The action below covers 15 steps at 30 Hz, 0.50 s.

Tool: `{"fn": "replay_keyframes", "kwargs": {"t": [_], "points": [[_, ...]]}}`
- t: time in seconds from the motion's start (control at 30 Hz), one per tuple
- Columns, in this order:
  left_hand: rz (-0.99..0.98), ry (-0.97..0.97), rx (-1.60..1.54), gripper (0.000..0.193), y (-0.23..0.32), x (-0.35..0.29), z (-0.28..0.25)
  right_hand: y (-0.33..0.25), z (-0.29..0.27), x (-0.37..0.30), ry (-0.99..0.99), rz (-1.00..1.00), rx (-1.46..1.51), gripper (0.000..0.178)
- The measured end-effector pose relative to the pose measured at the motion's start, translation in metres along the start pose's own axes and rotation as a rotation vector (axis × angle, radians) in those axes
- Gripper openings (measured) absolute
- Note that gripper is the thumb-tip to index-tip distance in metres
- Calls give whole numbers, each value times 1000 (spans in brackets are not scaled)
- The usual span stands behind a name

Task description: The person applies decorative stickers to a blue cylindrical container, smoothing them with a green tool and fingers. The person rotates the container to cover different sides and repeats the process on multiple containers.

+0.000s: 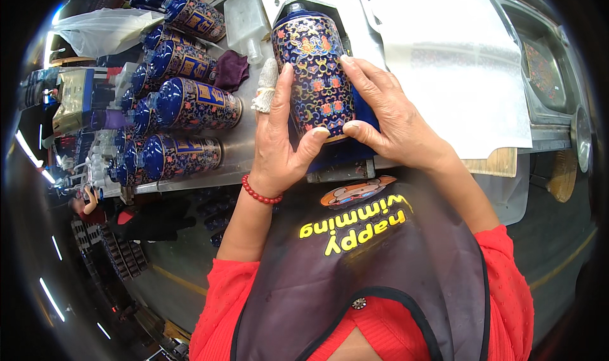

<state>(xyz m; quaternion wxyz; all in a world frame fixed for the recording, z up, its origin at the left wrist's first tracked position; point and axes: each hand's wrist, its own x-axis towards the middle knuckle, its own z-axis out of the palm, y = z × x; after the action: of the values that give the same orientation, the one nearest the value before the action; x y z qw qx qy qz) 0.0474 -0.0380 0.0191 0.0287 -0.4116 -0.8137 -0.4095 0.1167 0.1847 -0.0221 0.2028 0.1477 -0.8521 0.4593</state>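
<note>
A dark blue bottle (317, 75) with a colourful floral pattern lies on the worktable, its neck pointing away from me. My left hand (279, 129) is against its left side, the index finger stretched along it and the thumb at the near end. A white fabric sleeve (266, 85) covers another finger of that hand. From the right, my right hand (387, 110) presses its fingertips on the bottle's side, with the thumb by the lower right edge. Between them both hands clasp the bottle. What supports it underneath is mostly hidden.
Several similar blue bottles (196, 104) lie at the left beside a dark purple cloth (231, 69). A translucent plastic bottle (246, 21) is behind them. White sheets (450, 75) cover the right side of the table. A metal basin (545, 69) stands at the far right.
</note>
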Motion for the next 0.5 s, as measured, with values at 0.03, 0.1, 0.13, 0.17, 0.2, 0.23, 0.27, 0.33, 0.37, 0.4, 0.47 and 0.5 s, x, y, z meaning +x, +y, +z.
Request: {"fn": "replay_keyframes", "kwargs": {"t": [0.03,0.1,0.13,0.17,0.2,0.23,0.27,0.33,0.37,0.4,0.47,0.5], "points": [[6,-4,16,90,-1,0,-1,-1,1,0,1,-5,-7,84],[26,-12,75,90,-2,1,-3,-2,1,1,1,-7,-14,84],[30,-16,75,90,-2,1,-3,-3,2,1,3,-10,-18,84],[32,-16,93,91,-2,1,-3,-3,2,1,1,-5,-17,84],[28,-15,87,91,-2,1,-3,-4,2,1,-1,1,-16,84],[21,-22,75,92,-2,1,-3,-4,2,1,-3,6,-14,84],[32,-14,101,91,-2,1,-3,-4,2,1,-6,14,-16,84],[39,-16,119,91,-2,1,-3,-4,1,0,-12,28,-20,84],[46,-8,145,92,-2,0,-3,-4,-1,0,36,-6,-40,80],[42,-1,148,94,-2,0,-3,-3,-4,1,85,-40,-61,76],[28,24,115,97,-3,-1,-2,-1,-10,2,145,-109,-65,68],[18,42,78,100,-3,-2,-2,0,-14,3,156,-142,-48,64]]}}
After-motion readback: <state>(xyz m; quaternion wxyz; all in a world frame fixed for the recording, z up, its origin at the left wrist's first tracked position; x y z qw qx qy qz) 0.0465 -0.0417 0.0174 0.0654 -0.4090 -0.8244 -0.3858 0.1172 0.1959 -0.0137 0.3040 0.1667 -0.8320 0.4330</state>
